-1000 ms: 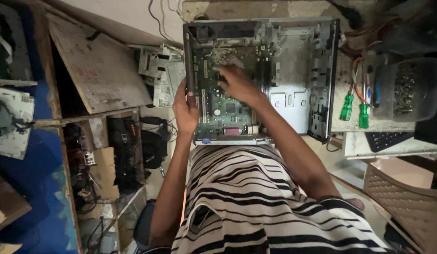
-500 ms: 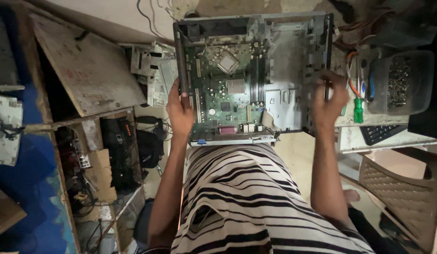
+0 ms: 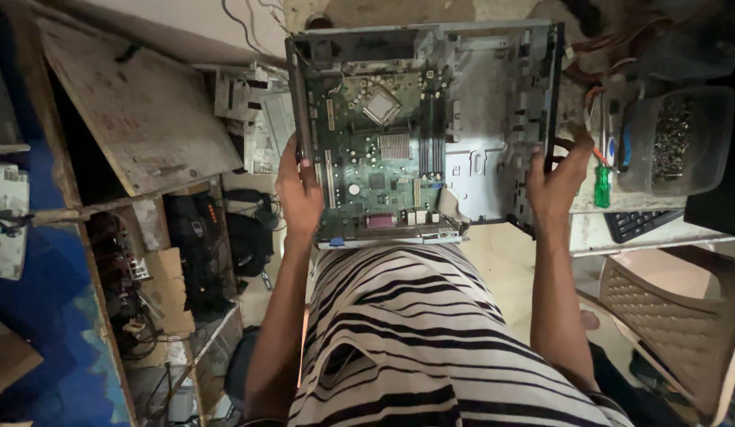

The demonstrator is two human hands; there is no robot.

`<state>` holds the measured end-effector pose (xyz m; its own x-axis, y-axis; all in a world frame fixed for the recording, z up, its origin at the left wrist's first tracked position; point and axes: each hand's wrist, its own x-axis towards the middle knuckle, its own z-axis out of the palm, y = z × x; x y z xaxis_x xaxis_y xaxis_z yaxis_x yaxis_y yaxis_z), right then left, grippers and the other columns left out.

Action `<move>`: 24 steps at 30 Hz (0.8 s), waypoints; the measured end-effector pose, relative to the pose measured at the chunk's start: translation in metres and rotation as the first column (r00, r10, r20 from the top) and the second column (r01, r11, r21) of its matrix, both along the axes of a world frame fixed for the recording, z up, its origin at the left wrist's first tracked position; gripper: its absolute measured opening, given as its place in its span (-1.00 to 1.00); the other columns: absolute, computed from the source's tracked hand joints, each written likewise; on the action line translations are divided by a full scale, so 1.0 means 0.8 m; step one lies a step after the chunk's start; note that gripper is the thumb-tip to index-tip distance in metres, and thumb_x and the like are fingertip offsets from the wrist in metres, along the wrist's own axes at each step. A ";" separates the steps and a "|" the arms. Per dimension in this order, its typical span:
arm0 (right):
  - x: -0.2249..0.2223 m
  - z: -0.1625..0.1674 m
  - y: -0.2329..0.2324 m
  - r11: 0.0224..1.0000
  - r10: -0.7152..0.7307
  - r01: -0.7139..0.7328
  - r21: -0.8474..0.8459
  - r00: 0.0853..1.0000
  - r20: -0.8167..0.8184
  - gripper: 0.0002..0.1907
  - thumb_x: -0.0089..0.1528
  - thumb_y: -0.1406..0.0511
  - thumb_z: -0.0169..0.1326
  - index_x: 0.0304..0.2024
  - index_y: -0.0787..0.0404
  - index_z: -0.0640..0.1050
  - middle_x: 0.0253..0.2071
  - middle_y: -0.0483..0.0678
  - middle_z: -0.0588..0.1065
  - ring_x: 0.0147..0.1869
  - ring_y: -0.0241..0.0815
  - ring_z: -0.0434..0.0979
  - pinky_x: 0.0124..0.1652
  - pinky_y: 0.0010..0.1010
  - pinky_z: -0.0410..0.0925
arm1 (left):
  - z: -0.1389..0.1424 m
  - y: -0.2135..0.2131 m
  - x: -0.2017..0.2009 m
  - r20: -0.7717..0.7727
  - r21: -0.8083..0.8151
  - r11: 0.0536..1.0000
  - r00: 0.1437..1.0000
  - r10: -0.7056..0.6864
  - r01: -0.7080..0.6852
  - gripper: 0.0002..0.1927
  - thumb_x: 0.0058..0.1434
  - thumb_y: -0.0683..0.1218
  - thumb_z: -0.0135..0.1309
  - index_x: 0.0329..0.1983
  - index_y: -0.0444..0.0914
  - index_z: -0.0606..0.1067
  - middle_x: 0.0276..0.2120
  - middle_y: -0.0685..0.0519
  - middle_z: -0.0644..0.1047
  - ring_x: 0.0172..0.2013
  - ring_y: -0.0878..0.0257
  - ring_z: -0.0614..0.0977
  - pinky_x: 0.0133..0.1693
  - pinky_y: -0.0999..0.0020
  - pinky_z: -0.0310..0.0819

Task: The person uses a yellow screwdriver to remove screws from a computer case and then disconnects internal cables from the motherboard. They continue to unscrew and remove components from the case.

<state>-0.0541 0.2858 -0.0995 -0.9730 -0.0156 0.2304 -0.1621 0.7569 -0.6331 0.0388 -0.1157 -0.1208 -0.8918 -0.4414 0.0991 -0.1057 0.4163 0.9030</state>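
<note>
cluttered workshop — left hand (image 3: 298, 188), right hand (image 3: 555, 183) grip computer case (image 3: 494, 119) (both sides).

wooden board (image 3: 138, 119) left | green screwdriver (image 3: 603, 186), screw tub (image 3: 676, 138) right | plastic chair (image 3: 683, 316) lower right

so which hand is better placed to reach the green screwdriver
Right. The right hand grips the computer case on its right edge, with the green screwdriver just beside it. The left hand holds the far left edge.
</note>
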 end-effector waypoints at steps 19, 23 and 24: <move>0.015 0.006 0.006 0.997 0.024 -0.030 0.071 0.997 0.075 -0.48 0.31 0.44 0.11 0.30 0.43 0.31 0.22 0.31 0.34 0.23 0.26 0.44 0.21 -0.09 0.39 | 0.014 0.006 0.016 -0.003 -0.084 0.997 1.000 0.002 -0.002 -0.60 0.61 -0.11 -0.22 0.42 -0.38 0.29 0.10 -0.27 0.55 -0.12 0.02 0.66 -0.07 0.20 0.55; 0.014 0.007 0.004 1.000 0.009 -0.011 0.023 0.995 0.104 -0.49 0.31 0.44 0.10 0.29 0.46 0.30 0.23 0.32 0.34 0.21 0.23 0.45 0.16 -0.12 0.41 | 0.017 0.007 0.014 0.203 0.039 0.997 0.978 0.052 -0.061 -0.56 0.47 -0.16 -0.21 0.37 -0.38 0.31 0.03 -0.26 0.58 -0.33 0.01 0.62 -0.23 0.23 0.51; 0.014 0.007 0.004 0.999 0.014 -0.018 0.039 0.996 0.091 -0.50 0.31 0.45 0.11 0.28 0.45 0.31 0.22 0.31 0.35 0.22 0.24 0.45 0.18 -0.11 0.41 | 0.018 0.007 0.013 0.233 0.041 0.997 0.971 0.056 -0.068 -0.56 0.46 -0.17 -0.21 0.38 -0.37 0.32 0.02 -0.26 0.59 -0.31 -0.03 0.63 -0.20 0.22 0.51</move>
<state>-0.0430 0.2893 -0.0941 -0.9894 -0.0387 0.1402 -0.1176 0.7798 -0.6149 0.0496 -0.1101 -0.1067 -0.8588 -0.4957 -0.1292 -0.3381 0.3590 0.8700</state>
